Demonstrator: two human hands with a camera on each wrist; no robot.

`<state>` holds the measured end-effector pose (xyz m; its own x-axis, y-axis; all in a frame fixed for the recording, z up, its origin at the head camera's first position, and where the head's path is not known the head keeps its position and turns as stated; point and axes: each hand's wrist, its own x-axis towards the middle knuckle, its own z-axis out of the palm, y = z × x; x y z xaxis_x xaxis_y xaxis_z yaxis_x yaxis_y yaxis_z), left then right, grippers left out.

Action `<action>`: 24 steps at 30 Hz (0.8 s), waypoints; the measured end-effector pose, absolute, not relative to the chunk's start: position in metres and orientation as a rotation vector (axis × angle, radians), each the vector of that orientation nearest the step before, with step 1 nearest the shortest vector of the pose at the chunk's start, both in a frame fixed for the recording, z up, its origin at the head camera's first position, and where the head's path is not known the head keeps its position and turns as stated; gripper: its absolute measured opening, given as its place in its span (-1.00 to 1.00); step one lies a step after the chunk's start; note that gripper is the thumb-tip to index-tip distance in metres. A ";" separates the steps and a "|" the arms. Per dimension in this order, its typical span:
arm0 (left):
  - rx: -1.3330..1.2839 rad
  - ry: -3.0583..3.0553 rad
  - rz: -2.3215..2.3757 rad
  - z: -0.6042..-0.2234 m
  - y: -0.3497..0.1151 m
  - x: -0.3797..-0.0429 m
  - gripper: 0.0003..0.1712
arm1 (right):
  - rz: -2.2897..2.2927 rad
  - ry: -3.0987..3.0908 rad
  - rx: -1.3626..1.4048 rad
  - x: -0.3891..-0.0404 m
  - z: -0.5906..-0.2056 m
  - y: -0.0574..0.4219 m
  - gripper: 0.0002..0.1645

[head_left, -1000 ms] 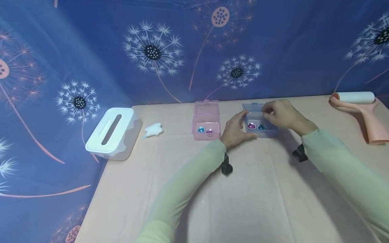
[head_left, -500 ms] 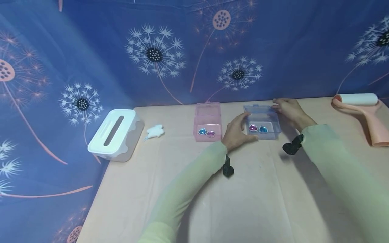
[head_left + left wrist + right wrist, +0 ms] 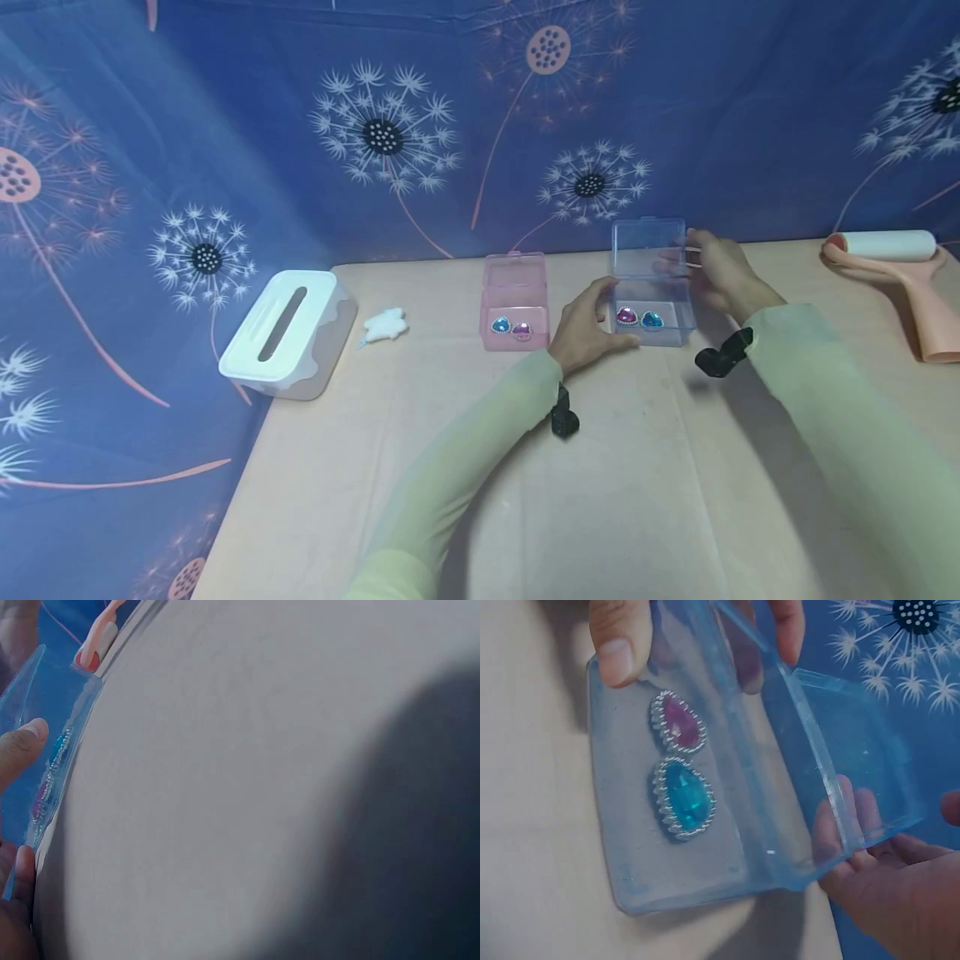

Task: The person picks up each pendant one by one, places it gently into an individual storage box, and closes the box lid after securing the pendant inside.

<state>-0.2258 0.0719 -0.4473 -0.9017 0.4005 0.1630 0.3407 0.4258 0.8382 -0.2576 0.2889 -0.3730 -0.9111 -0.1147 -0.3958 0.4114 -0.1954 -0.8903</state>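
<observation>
Blue box (image 3: 652, 293) sits on the table (image 3: 600, 483) near the wall cloth (image 3: 465, 125), its clear lid (image 3: 648, 246) raised. Inside, a pink gem (image 3: 626, 316) lies left of a blue gem (image 3: 652, 319), both with beaded rims; the left wrist view shows them edge-on and blurred.

The left hand (image 3: 581, 329) holds the box by its left end, thumb along the front. Its other fingers are partly hidden in the head view; the right wrist view shows some through the clear plastic, though the top edge cuts the hand off. The right hand (image 3: 720, 271) is at the lid's right edge, fingers extended and showing faintly through the plastic behind it, thumb apart and cut off in its own wrist view. Whether those fingers press on the lid is hard to tell.

Just left stands a pink box (image 3: 514, 295), also with its lid up, holding two more gems (image 3: 500, 325). Farther left lies a small white object (image 3: 386, 324), too small to identify, then a slotted white box (image 3: 313, 310). At far right, the roller (image 3: 918, 287) has its handle cut by the edge. Both forearms run out of the picture.
</observation>
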 end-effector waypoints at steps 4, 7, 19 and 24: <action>0.683 2.574 1.527 -0.447 0.072 -0.226 0.13 | -2.245 1.597 0.297 -0.252 -0.368 0.293 -0.42; 0.684 2.567 1.526 -0.447 0.072 -0.226 0.13 | -2.288 1.521 0.261 -0.248 -0.367 0.296 -0.41; 0.679 2.534 1.526 -0.450 0.075 -0.226 0.20 | -2.247 1.616 0.205 -0.222 -0.383 0.299 -0.17; 0.718 2.598 1.473 -0.447 0.073 -0.227 0.26 | -2.127 1.877 0.108 -0.215 -0.389 0.295 -0.65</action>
<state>-0.2275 0.0730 -0.4475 -0.8884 0.4284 0.1647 0.3613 0.4313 0.8267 -0.2148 0.2952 -0.3894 -0.9517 -0.1744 -0.2528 0.2725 -0.0998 -0.9570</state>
